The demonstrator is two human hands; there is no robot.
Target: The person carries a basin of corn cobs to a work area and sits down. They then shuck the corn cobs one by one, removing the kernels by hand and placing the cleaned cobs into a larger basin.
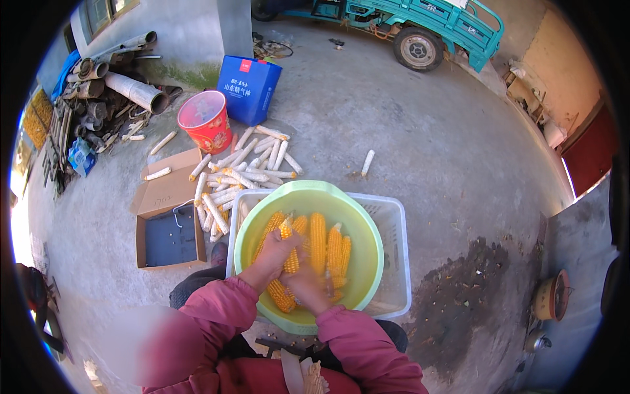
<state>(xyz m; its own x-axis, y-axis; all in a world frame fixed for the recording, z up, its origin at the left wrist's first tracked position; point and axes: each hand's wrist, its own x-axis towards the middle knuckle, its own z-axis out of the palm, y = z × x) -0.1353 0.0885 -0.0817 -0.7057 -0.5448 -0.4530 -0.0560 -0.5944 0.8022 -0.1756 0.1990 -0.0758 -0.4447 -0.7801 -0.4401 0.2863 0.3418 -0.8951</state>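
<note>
Over a light green plastic basin (374, 256), my left hand (269, 257) grips an ear of yellow corn (291, 262) with its husk removed. My right hand (306, 284) is blurred and lies against or close beside the lower part of that ear. Its fingers are too unclear to tell whether they hold anything. Several more ears of yellow corn (318, 241) lie in the basin around both hands. Beneath the basin is a translucent white plastic basket (399, 256), set between my knees.
Bare white corncobs (246, 172) lie heaped beyond the basket, beside an open cardboard box (165, 194). Behind them stand a red bucket (209, 130) and a blue printed bag (248, 93). Pipes (133, 91) are stacked at left; a teal cargo tricycle (384, 19) stands farther back.
</note>
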